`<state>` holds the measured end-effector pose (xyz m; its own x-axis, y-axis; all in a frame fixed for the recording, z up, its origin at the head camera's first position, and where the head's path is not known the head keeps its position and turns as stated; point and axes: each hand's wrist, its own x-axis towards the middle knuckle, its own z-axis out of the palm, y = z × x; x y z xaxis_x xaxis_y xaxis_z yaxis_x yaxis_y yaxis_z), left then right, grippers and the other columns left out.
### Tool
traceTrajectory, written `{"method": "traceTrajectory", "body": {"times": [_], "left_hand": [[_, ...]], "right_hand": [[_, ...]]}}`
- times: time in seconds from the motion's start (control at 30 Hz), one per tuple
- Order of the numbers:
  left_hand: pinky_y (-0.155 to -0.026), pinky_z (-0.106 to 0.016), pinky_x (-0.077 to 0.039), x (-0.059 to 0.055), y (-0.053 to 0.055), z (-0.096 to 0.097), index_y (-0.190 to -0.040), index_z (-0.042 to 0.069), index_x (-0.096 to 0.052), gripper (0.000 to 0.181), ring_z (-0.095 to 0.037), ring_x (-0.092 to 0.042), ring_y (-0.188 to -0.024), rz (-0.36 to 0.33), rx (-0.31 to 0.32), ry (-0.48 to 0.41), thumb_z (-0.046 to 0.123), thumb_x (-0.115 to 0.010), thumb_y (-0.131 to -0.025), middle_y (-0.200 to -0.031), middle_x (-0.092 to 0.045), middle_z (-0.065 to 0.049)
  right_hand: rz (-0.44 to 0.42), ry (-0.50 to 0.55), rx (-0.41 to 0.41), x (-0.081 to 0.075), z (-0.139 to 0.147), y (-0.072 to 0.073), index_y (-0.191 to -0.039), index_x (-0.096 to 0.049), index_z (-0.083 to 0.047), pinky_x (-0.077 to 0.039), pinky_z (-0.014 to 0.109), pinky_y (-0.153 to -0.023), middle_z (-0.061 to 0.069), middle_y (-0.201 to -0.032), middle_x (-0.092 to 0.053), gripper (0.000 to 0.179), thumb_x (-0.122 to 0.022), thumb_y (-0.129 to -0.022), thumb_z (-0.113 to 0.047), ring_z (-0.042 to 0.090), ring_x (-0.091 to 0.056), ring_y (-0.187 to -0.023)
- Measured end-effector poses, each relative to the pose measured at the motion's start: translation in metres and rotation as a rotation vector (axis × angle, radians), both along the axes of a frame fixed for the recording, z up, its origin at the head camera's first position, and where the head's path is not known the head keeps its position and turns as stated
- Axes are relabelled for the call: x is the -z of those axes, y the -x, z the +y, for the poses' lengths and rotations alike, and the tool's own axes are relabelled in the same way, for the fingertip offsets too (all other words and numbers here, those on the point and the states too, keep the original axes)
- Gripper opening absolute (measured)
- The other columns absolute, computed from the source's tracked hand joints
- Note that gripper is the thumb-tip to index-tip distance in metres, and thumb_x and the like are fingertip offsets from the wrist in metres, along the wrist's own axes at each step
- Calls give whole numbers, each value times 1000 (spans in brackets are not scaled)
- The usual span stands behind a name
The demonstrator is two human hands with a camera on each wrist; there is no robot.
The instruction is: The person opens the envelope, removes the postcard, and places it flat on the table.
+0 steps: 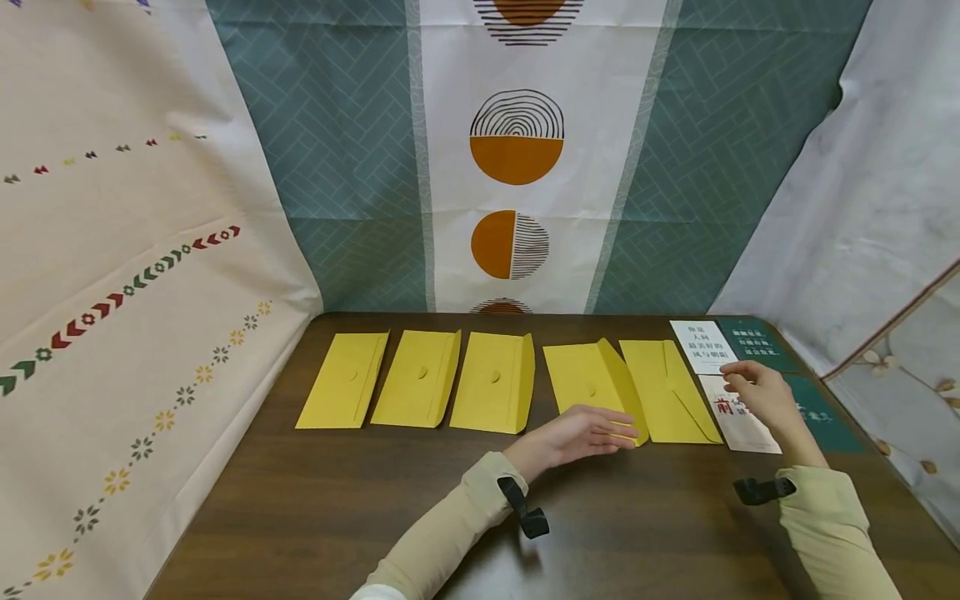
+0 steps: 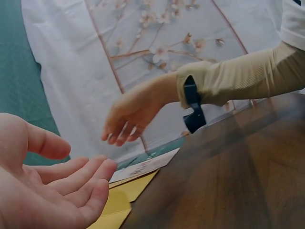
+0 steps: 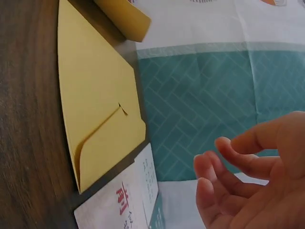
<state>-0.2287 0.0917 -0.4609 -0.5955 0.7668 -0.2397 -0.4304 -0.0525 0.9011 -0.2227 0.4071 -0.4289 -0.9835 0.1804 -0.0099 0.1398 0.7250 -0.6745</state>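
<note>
My left hand (image 1: 581, 435) is held over the lower edge of a yellow envelope (image 1: 573, 379) whose flap stands up on its right side. Its fingers are extended, palm turned to the right, with nothing in them. The rightmost yellow envelope (image 1: 656, 392) lies beside that one, its flap folded over toward the slot. My right hand (image 1: 772, 408) hovers above a group of cards, fingers loosely bent and holding nothing. Below it are a white card with red lettering (image 1: 738, 429), a white card with grey text (image 1: 696, 343), and two dark green cards (image 1: 757, 343).
Three more yellow envelopes, the nearest of them (image 1: 487, 387), lie in a row on the left of the brown wooden table (image 1: 337, 508). Patterned cloths hang behind the table, including a green and white one (image 1: 345, 150), and along both sides.
</note>
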Motion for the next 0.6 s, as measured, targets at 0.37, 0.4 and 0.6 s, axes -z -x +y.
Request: {"method": "traceTrajectory", "body": {"times": [0.37,0.4,0.6], "left_hand": [[-111,-40,-39,2,-8,20,-148,0,-33,49,-35,-49,-131,-45,8,6,15,-42,-102,-143,-49,-21],[-112,-41,-39,2,-8,22,-148,-1,-32,50,-35,-49,-131,-48,7,10,15,-42,-102,-144,-48,-21],[-112,-41,-39,1,-12,39,-146,-3,-36,50,-33,-50,-131,-63,33,31,13,-48,-100,-144,-48,-21]], "right_hand": [[44,-157,-116,7,-16,1,-117,-58,9,-50,36,-63,34,-113,-61,32,-50,-97,-15,44,-61,-95],[61,-170,-117,9,-17,2,-116,-59,9,-51,37,-62,33,-111,-62,31,-52,-96,-14,44,-62,-94],[63,-216,-134,17,-22,5,-113,-58,11,-55,51,-74,34,-110,-62,33,-59,-91,-14,47,-61,-96]]}}
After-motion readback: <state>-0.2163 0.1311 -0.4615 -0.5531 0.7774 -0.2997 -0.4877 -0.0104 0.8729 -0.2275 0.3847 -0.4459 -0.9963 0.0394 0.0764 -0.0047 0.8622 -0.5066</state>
